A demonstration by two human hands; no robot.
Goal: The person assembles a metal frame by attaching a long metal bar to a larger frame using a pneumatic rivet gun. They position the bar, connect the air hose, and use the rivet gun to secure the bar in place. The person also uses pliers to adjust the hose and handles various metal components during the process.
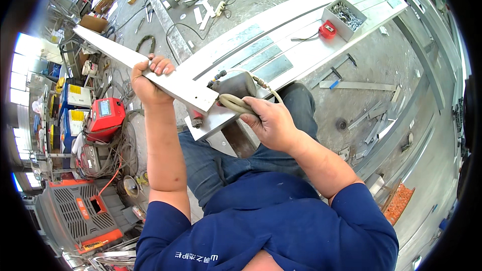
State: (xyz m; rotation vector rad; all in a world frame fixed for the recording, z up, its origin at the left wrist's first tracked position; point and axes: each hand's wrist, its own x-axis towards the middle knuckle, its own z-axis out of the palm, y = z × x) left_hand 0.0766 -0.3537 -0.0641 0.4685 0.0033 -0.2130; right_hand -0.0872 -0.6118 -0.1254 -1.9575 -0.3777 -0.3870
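Note:
My left hand is wrapped round a long white rectangular metal tube, which slants from the far left down to the front end of the bench. Small holes show near the tube's close end. In my right hand is a thick beige loop, pinched between thumb and fingers right beside that end. Behind the loop lies a dark cylindrical air tool with brass fittings and a thin hose. A red part shows under the tube's end; whether it belongs to the tool I cannot tell.
Long white panels form the bench, which carries a box of small metal fasteners and a red tape measure. Right, a square and metal offcuts lie on the floor. Left stand a red machine, cables and an orange-grey case.

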